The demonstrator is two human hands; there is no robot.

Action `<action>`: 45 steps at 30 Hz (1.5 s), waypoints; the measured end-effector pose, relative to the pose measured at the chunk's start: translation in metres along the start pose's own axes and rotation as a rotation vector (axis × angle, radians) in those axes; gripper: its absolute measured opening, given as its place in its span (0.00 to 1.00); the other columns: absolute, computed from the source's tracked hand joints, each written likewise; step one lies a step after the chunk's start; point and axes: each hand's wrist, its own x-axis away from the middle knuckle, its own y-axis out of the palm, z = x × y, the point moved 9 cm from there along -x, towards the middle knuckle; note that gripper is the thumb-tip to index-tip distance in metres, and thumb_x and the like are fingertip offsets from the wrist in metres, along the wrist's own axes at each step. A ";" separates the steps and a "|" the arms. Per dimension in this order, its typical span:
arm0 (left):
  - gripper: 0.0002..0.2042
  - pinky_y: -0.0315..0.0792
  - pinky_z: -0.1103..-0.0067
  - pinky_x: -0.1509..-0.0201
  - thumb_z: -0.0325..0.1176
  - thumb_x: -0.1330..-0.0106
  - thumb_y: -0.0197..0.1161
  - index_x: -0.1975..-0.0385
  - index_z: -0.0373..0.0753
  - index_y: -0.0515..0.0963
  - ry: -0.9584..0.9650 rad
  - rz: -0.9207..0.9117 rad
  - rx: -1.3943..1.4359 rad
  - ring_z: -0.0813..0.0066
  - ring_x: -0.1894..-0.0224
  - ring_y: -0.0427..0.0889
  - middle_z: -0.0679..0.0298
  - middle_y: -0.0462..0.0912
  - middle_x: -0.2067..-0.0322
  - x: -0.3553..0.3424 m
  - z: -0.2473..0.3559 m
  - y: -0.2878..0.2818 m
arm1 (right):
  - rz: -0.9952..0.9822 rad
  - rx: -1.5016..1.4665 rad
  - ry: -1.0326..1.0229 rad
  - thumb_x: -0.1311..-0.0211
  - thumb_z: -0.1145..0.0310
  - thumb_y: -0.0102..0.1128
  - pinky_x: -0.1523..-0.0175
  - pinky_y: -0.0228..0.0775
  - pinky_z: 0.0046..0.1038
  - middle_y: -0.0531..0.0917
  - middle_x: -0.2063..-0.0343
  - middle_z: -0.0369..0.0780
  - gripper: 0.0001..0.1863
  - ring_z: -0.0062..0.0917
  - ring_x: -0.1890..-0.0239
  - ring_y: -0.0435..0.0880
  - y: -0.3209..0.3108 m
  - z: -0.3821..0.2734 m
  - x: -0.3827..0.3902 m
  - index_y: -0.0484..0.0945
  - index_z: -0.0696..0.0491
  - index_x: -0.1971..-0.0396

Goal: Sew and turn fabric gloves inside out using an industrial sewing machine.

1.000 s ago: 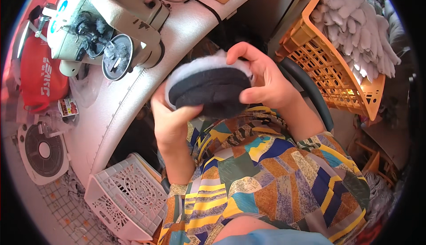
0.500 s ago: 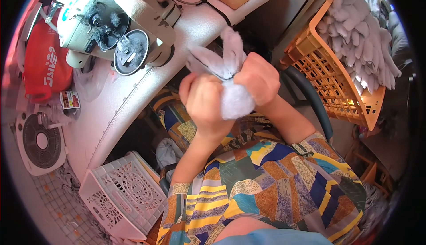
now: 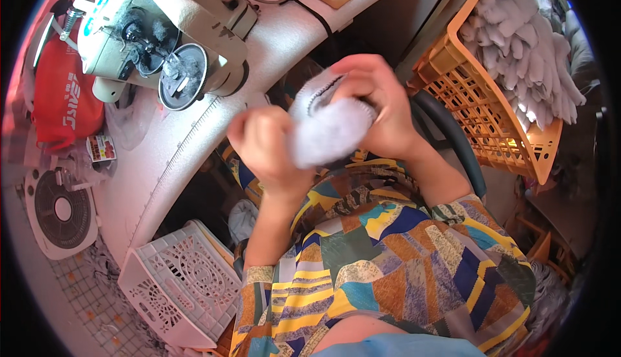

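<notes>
Both hands meet at the picture's centre over the lap. The left hand (image 3: 268,150) and the right hand (image 3: 378,108) each have a closed grip on one pale grey fleecy piece (image 3: 326,127) — it lies between them, at about 2 o'clock from the left hand, long axis running roughly 8 to 2 o'clock. The right fingers pinch its dark-edged opening. The orange basket (image 3: 498,137) stands at 3 o'clock, the sewing machine (image 3: 165,30) on the table (image 3: 194,137) at 10.

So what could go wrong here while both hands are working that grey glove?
The left hand is blurred with motion, so its grip on the grey glove may be loose; the glove could drop toward the white crate below. The right hand works near the sewing machine on the table edge, so an elbow could knock it.
</notes>
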 end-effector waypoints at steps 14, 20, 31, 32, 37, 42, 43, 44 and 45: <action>0.15 0.67 0.69 0.52 0.23 0.65 0.62 0.71 0.40 0.79 -0.437 -0.366 0.352 0.53 0.64 0.76 0.58 0.79 0.72 0.017 -0.045 0.053 | -0.357 -0.680 0.385 0.61 0.54 0.79 0.35 0.58 0.26 0.71 0.43 0.38 0.56 0.23 0.40 0.70 0.039 0.028 0.027 0.56 0.54 0.31; 0.12 0.63 0.66 0.52 0.25 0.66 0.64 0.77 0.37 0.75 -0.193 -0.269 0.099 0.55 0.69 0.73 0.58 0.73 0.78 0.006 -0.008 0.032 | -0.160 -0.573 0.420 0.55 0.75 0.73 0.42 0.68 0.24 0.80 0.53 0.37 0.33 0.20 0.49 0.78 0.003 0.052 0.020 0.68 0.55 0.45; 0.07 0.55 0.66 0.52 0.30 0.60 0.57 0.79 0.39 0.71 0.080 -0.247 -0.175 0.67 0.67 0.72 0.65 0.70 0.76 0.017 0.041 0.030 | 0.232 0.774 -0.422 0.59 0.74 0.68 0.60 0.68 0.28 0.77 0.66 0.38 0.17 0.33 0.61 0.76 -0.010 -0.020 0.009 0.77 0.55 0.65; 0.08 0.53 0.67 0.52 0.32 0.59 0.57 0.78 0.40 0.71 0.064 -0.240 -0.198 0.68 0.65 0.73 0.66 0.71 0.75 0.013 0.036 0.026 | 0.111 0.827 -0.511 0.59 0.73 0.67 0.57 0.68 0.28 0.78 0.64 0.38 0.18 0.34 0.57 0.76 0.002 -0.036 0.009 0.77 0.55 0.63; 0.14 0.55 0.66 0.51 0.34 0.59 0.64 0.72 0.37 0.75 0.053 -0.231 -0.167 0.64 0.65 0.74 0.64 0.75 0.71 0.018 0.039 0.024 | -0.092 0.861 -0.676 0.57 0.71 0.63 0.59 0.76 0.28 0.82 0.58 0.39 0.19 0.31 0.60 0.82 0.022 -0.039 0.019 0.81 0.54 0.60; 0.16 0.59 0.65 0.54 0.33 0.62 0.66 0.72 0.34 0.74 0.029 -0.210 -0.097 0.60 0.69 0.74 0.58 0.75 0.72 0.031 0.050 0.026 | 0.073 0.839 -0.692 0.62 0.72 0.62 0.67 0.77 0.23 0.84 0.68 0.39 0.19 0.28 0.70 0.83 0.019 -0.033 0.010 0.83 0.54 0.63; 0.16 0.58 0.65 0.53 0.32 0.62 0.66 0.72 0.34 0.74 0.020 -0.236 -0.071 0.60 0.68 0.74 0.58 0.76 0.72 0.031 0.048 0.027 | 0.080 0.839 -0.670 0.62 0.71 0.62 0.67 0.77 0.23 0.84 0.68 0.39 0.20 0.28 0.69 0.83 0.020 -0.031 0.008 0.83 0.54 0.62; 0.15 0.58 0.65 0.53 0.32 0.62 0.65 0.73 0.34 0.74 0.010 -0.262 -0.043 0.60 0.68 0.74 0.58 0.76 0.72 0.031 0.045 0.028 | 0.087 0.841 -0.647 0.62 0.71 0.62 0.66 0.77 0.24 0.84 0.69 0.39 0.21 0.29 0.69 0.83 0.021 -0.028 0.008 0.83 0.54 0.61; 0.15 0.58 0.65 0.52 0.31 0.63 0.65 0.73 0.34 0.74 0.000 -0.288 -0.016 0.59 0.67 0.74 0.58 0.76 0.71 0.031 0.041 0.028 | 0.092 0.842 -0.624 0.62 0.71 0.63 0.65 0.77 0.24 0.83 0.69 0.39 0.22 0.29 0.68 0.83 0.021 -0.026 0.007 0.83 0.54 0.60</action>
